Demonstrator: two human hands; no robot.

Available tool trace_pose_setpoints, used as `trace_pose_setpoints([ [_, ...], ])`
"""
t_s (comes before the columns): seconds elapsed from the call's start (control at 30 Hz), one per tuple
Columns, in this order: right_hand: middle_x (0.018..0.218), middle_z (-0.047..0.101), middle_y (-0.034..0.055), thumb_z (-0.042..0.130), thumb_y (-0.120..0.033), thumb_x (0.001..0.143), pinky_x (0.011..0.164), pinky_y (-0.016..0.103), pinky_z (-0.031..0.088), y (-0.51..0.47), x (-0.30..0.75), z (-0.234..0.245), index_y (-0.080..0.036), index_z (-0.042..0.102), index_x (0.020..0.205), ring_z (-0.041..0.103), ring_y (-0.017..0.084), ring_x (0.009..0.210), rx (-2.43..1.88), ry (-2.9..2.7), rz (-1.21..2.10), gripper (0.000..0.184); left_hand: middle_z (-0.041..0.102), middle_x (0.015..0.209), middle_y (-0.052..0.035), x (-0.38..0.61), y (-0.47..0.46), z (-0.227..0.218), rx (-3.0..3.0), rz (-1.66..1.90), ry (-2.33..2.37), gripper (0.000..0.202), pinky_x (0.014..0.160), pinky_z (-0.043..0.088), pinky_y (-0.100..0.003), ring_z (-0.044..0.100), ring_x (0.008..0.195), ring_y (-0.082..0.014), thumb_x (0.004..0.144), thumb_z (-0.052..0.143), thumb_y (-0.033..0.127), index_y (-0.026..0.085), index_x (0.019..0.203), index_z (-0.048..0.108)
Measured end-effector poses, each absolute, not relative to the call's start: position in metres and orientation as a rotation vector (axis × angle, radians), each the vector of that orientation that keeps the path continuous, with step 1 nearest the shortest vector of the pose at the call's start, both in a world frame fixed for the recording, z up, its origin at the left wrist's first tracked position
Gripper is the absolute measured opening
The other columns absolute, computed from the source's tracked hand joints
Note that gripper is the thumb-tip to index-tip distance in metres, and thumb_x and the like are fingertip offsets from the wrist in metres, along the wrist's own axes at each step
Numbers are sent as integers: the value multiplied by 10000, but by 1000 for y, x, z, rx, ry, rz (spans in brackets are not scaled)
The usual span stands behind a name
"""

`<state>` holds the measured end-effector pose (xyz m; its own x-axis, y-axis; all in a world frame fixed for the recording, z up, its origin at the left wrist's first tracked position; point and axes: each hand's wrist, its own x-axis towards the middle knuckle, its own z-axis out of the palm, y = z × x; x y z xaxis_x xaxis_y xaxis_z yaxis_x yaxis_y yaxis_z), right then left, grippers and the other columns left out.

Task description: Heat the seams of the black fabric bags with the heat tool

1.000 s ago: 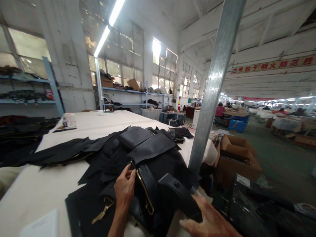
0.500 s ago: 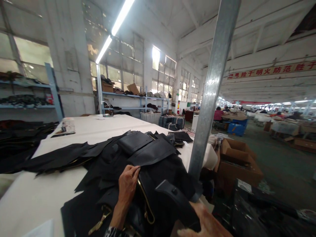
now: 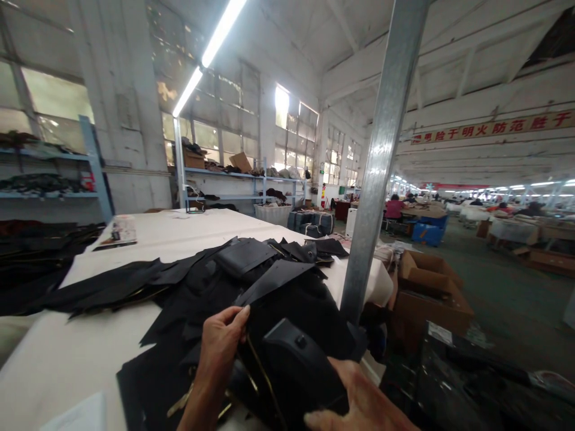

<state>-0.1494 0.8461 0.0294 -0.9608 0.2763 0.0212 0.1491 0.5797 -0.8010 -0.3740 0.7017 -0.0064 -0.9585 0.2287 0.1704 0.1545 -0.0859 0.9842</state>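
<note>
My left hand [image 3: 224, 335] pinches the upper edge of a black bag panel [image 3: 296, 305] between thumb and fingers. A gold zipper [image 3: 263, 365] runs down just right of that hand. My right hand [image 3: 359, 395], at the lower right, is closed around a smooth, curved black piece [image 3: 300, 359] with a small dark fitting near its upper end. What exactly this piece is, I cannot make out. Beyond both hands lies a heap of black panels [image 3: 202, 281], some leather-like, several with gold zippers. A gold metal piece [image 3: 177, 404] shows partly behind my left forearm.
The heap rests on a white-topped table [image 3: 179, 227]. A grey metal post [image 3: 377, 161] rises at the table's right side. Open cardboard boxes [image 3: 431, 299] and a black plastic-wrapped bundle [image 3: 462, 383] stand on the right. Blue shelves [image 3: 220, 170] line the wall.
My left hand has shifted slightly left and down with the panel edge. My right hand and the curved black piece have moved left. A leather-like piece above them lies at a changed angle.
</note>
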Motion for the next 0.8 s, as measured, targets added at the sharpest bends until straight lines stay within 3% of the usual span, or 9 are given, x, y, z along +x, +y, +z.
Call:
trace_pose_setpoints([
  [0.07, 1204, 572, 118, 702, -396, 719, 925, 274, 443, 841, -158, 28, -159, 549, 1246, 541, 261, 1103, -324, -2659, 1392, 598, 428, 444, 37, -369, 701, -10, 445, 2280, 1944, 435, 442, 257, -196, 355, 433, -71, 576, 716, 535, 115, 633, 616],
  [0.17, 977, 633, 76, 671, -380, 748, 665, 209, 495, 839, -176, 22, -139, 596, 1126, 621, 176, 803, -215, -2664, 1534, 455, 428, 448, 38, -360, 701, -12, 432, 2306, 1788, 442, 441, 267, -186, 359, 436, -61, 543, 744, 523, 112, 589, 589],
  [0.3, 609, 558, -21, 639, -357, 775, 410, 153, 378, 839, -193, 19, -131, 616, 937, 523, 93, 482, -18, -2642, 1635, 279, 466, 466, 29, -355, 699, -15, 384, 2374, 1689, 440, 440, 295, -184, 383, 448, -63, 508, 775, 503, 113, 585, 584],
  [0.53, 537, 569, -34, 621, -289, 780, 479, 148, 417, 844, -184, 42, -116, 600, 782, 489, 65, 455, -3, -2614, 1687, 174, 441, 459, 46, -365, 697, -23, 220, 2520, 1349, 412, 428, 306, -184, 381, 443, -52, 379, 848, 369, 107, 541, 574],
  [0.73, 570, 554, -52, 610, -321, 814, 495, 152, 406, 847, -171, 48, -126, 604, 981, 498, 70, 492, -114, -2585, 1551, 257, 473, 489, 37, -366, 701, -25, 152, 2530, 1304, 410, 435, 330, -196, 406, 453, -59, 368, 847, 346, 101, 562, 582],
  [0.8, 563, 539, -48, 612, -322, 806, 464, 150, 389, 844, -173, 45, -124, 606, 950, 490, 72, 482, -86, -2636, 1575, 245, 489, 500, 34, -363, 702, -24, 156, 2525, 1309, 413, 446, 338, -194, 418, 461, -60, 377, 847, 350, 97, 588, 597],
])
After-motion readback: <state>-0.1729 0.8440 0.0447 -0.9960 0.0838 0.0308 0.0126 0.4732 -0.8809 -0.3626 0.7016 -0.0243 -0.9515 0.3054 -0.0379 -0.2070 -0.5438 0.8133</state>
